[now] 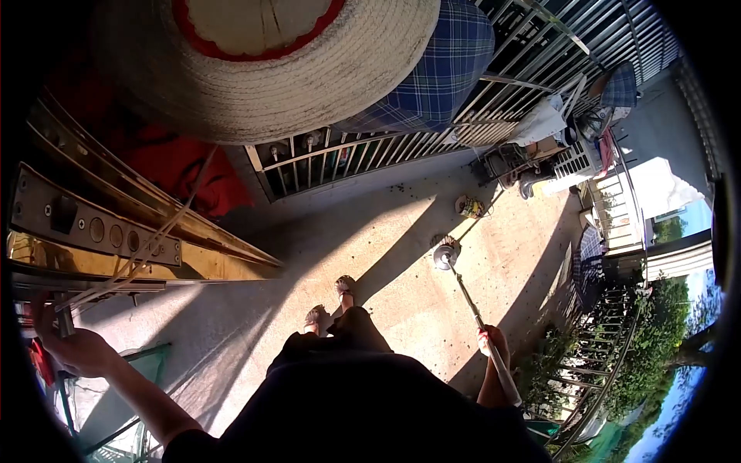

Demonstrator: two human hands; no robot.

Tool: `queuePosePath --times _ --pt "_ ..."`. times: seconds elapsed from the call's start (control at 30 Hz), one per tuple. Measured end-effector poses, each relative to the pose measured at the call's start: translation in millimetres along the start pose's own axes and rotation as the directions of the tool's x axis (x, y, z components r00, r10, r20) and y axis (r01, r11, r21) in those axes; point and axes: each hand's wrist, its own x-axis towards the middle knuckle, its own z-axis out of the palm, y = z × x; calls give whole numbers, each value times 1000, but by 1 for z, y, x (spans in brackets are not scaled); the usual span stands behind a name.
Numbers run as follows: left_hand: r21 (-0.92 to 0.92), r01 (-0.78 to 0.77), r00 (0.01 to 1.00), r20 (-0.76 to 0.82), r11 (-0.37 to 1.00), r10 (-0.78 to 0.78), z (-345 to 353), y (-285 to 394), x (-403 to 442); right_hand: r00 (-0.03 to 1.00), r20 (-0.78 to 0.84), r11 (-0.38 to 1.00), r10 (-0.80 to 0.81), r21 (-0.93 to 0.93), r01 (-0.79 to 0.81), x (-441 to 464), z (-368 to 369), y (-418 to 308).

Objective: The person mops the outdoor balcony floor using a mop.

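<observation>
My right hand is wrapped around the pole of a mop. The mop's round head rests on the sunlit floor, ahead and to the right of my feet. At the far left, my left hand is curled around what looks like a metal door handle; its fingers are partly in shade. Just beyond it stands the edge of a brass-coloured door with a lock plate. Thin cords run across the door edge toward that hand.
A straw hat and a blue plaid cloth item hang close before a barred window grille. A small yellowish object sits beyond the mop head. Piled items line the far wall. A railing with plants borders the right.
</observation>
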Motion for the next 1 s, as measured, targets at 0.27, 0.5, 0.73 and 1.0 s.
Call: queuePosePath --times 0.27,0.5,0.73,1.0 --pt "-156 -217 931 -330 964 156 -13 84 0 887 -22 885 -462 -84 459 -30 -45 117" --pt "-575 -138 981 34 806 193 -6 137 -13 886 48 866 -460 244 436 -131 27 245" --pt "-854 90 958 214 512 189 23 201 -21 917 11 834 -399 -413 367 -116 108 241" --pt "-903 270 876 374 334 304 37 279 -57 962 214 642 -169 -717 272 31 189 159"
